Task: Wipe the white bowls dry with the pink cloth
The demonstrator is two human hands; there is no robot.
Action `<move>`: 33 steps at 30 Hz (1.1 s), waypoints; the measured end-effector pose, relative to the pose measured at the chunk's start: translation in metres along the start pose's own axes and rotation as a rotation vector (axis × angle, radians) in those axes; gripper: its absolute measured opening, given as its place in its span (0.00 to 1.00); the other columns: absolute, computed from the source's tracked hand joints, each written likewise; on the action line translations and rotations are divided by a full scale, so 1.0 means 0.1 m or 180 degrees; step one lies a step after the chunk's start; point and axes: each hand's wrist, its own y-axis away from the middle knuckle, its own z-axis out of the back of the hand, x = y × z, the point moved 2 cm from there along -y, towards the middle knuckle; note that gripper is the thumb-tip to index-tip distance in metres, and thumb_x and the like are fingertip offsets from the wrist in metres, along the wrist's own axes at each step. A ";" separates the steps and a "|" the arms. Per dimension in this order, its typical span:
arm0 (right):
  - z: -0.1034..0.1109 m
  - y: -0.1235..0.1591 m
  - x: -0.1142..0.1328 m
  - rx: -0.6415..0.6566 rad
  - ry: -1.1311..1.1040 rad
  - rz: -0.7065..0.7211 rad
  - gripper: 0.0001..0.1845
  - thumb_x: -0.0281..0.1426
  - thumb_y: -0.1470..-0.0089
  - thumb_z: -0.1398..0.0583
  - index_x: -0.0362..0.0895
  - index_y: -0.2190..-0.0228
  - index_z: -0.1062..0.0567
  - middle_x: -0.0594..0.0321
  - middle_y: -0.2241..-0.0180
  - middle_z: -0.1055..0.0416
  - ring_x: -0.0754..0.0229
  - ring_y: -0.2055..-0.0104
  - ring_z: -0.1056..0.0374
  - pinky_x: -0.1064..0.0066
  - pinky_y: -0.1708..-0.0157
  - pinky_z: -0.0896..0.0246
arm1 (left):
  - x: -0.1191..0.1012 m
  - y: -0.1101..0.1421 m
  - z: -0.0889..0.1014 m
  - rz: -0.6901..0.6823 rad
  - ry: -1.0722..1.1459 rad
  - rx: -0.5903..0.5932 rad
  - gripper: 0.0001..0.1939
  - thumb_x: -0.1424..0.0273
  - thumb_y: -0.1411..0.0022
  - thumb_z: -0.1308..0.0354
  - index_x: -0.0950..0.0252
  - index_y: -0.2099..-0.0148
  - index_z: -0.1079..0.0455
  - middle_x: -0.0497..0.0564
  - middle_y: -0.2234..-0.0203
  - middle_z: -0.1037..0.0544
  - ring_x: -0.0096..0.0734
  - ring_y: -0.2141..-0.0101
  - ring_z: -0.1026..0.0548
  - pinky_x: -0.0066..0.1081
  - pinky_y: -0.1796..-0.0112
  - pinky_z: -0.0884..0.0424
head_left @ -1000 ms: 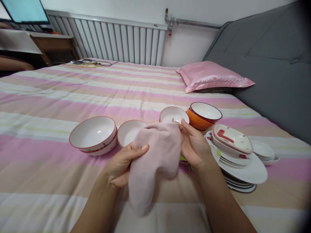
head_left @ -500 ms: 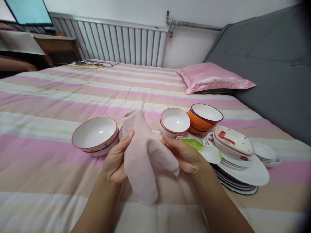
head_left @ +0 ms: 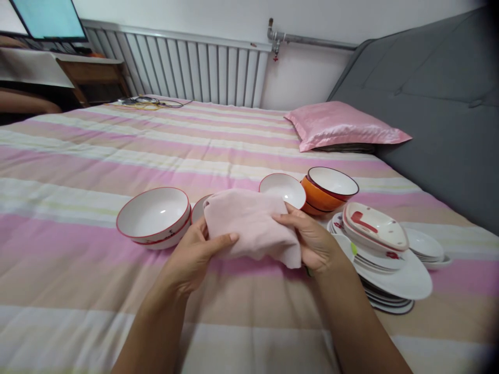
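Note:
A pale pink cloth is stretched between my two hands above the bed. My left hand grips its left side, thumb on top and fingers beneath. On the right side, my right hand pinches the cloth, its thumb over the upper face. A bit of green shows below the right palm; what it belongs to is hidden. Left of the cloth, white red-rimmed bowls sit stacked, and a smaller red-rimmed bowl is partly covered. Another red-rimmed bowl stands just behind the cloth.
Orange bowls are stacked at centre right. Nearer me, a plate stack carries smaller dishes, beside little white dishes. A pink pillow lies by the grey headboard. Cables lie on the bed's far edge.
The cloth, hanging in folds before, is now spread wider and flatter between my hands. My right hand has shifted slightly right, covering most of the green dish seen earlier.

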 end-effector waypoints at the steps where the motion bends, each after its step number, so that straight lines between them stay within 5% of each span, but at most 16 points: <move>1: 0.02 0.00 0.01 -0.0029 0.0006 0.0038 0.23 0.25 0.58 0.35 0.46 0.58 0.29 0.62 0.63 0.23 0.58 0.65 0.27 0.68 0.65 0.32 | 0.00 0.00 0.00 0.0000 -0.0020 0.0058 0.31 0.77 0.54 0.31 0.64 0.46 0.31 0.57 0.55 0.23 0.42 0.54 0.25 0.30 0.57 0.28; 6: 0.07 -0.02 0.04 -0.0210 0.0083 0.0344 0.23 0.23 0.62 0.36 0.48 0.60 0.28 0.66 0.66 0.23 0.59 0.67 0.28 0.67 0.65 0.34 | 0.04 0.02 0.03 -0.0395 -0.0099 0.0190 0.30 0.80 0.54 0.33 0.61 0.47 0.31 0.53 0.57 0.22 0.42 0.55 0.25 0.30 0.59 0.28; 10: 0.06 -0.03 0.07 -0.0495 0.0392 0.1034 0.11 0.24 0.64 0.34 0.46 0.73 0.25 0.67 0.73 0.24 0.61 0.71 0.32 0.67 0.67 0.37 | 0.03 0.04 0.07 -0.1014 -0.0603 -0.0074 0.10 0.83 0.54 0.34 0.65 0.69 0.22 0.53 0.65 0.21 0.44 0.54 0.28 0.32 0.54 0.32; 13: 0.04 -0.01 0.10 -0.0424 0.0462 0.1451 0.13 0.27 0.65 0.34 0.45 0.88 0.33 0.67 0.75 0.26 0.62 0.75 0.35 0.69 0.73 0.40 | -0.05 0.07 0.02 -0.1492 -0.0768 -0.0138 0.13 0.86 0.59 0.34 0.64 0.82 0.27 0.53 0.58 0.23 0.45 0.50 0.32 0.34 0.50 0.36; 18: 0.03 0.04 0.12 -0.0260 0.0813 0.1823 0.18 0.22 0.64 0.37 0.44 0.92 0.38 0.65 0.68 0.24 0.61 0.69 0.34 0.68 0.67 0.40 | -0.13 0.12 -0.08 -0.2048 -0.1129 -0.0260 0.13 0.85 0.58 0.33 0.60 0.81 0.24 0.51 0.55 0.26 0.39 0.58 0.30 0.31 0.59 0.33; 22: 0.01 0.04 0.14 -0.0236 0.0893 0.2125 0.15 0.21 0.62 0.36 0.46 0.88 0.35 0.67 0.75 0.29 0.60 0.66 0.35 0.67 0.61 0.40 | -0.11 0.12 -0.05 -0.2240 -0.1167 -0.0428 0.14 0.82 0.52 0.35 0.57 0.80 0.23 0.48 0.57 0.27 0.38 0.56 0.30 0.29 0.57 0.32; 28: 0.01 0.06 0.16 -0.0149 0.1220 0.2199 0.13 0.22 0.58 0.36 0.52 0.71 0.25 0.69 0.74 0.37 0.63 0.68 0.38 0.71 0.66 0.42 | -0.12 0.09 0.00 -0.1882 -0.0882 -0.0833 0.09 0.77 0.49 0.35 0.56 0.67 0.21 0.48 0.59 0.24 0.36 0.55 0.28 0.25 0.61 0.30; 33: 0.05 0.10 0.20 -0.0034 0.1854 0.2232 0.16 0.21 0.55 0.39 0.52 0.66 0.22 0.68 0.70 0.38 0.64 0.66 0.39 0.72 0.65 0.44 | -0.10 0.07 0.00 -0.1160 -0.0409 -0.1217 0.20 0.72 0.55 0.31 0.58 0.56 0.23 0.49 0.59 0.22 0.31 0.64 0.25 0.23 0.70 0.29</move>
